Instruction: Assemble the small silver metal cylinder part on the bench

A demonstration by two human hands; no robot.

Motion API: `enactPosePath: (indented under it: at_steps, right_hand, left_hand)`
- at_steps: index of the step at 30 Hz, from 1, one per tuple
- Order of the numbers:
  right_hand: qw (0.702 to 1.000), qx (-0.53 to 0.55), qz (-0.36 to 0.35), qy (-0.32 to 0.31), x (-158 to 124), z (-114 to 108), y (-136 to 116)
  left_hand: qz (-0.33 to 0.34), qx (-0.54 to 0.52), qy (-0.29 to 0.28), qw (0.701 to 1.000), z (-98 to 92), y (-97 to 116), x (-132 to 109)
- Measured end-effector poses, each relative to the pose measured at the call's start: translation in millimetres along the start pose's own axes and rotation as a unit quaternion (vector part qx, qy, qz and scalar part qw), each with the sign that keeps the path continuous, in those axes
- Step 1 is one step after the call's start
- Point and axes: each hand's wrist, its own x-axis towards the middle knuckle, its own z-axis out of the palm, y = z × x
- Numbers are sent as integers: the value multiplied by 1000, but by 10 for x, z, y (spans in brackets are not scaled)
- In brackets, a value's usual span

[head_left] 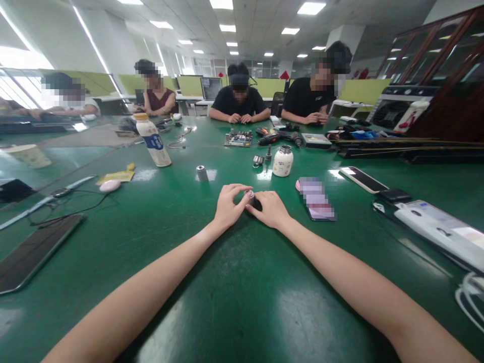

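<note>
Head view: near the frame's middle, the left hand (230, 205) is pinching a small grey cylinder (248, 193) between thumb and fingers. The right hand (273, 209) is curving around the cylinder's right side; I cannot tell how firmly it is gripping. Beyond the left hand, left of centre, a second cylinder (202, 174) is standing upright. Above and right of the hands, a white jar (283, 162) is standing open-mouthed beside a silver clip (257, 161), crowding the far side. A purple phone (316, 199) is lying right of the right hand, nearest on that side. Farther up, a circuit board (239, 139) and a drill (278, 137) are lying at upper centre, while a bottle (153, 143) is standing at upper left.
</note>
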Motion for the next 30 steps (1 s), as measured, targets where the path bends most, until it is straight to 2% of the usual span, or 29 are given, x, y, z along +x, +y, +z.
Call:
enactPosePath:
  at_steps: [7,11,13,15,18,20,25,27,30]
  right_hand:
    - [1000,8,-5,7,-1,-1,-7]
    - [1000,7,-4,5,-4,-18,-25]
    - [1000,4,0,7,-6,-22,-31]
    - [1000,2,5,12,-8,-21,-34]
    - [1000,2,10,17,-7,-12,-29]
    - [1000,4,11,16,-4,-4,-25]
    - [1000,6,14,13,1,-1,-25]
    - [1000,6,15,12,-1,-5,-28]
    - [1000,7,16,9,-4,-9,-30]
  left_hand:
    - [10,14,20,1000,0,-21,-3]
    - [3,38,67,997,-7,-12,-8]
    - [-34,72,96,992,-6,-22,-11]
    - [-96,116,98,984,2,-55,-21]
    - [-177,161,54,969,25,-129,-51]
    - [-191,175,28,965,40,-172,-76]
    - [-186,195,21,963,42,-180,-91]
    - [-172,175,52,968,27,-143,-69]
    - [-95,125,105,982,2,-62,-30]
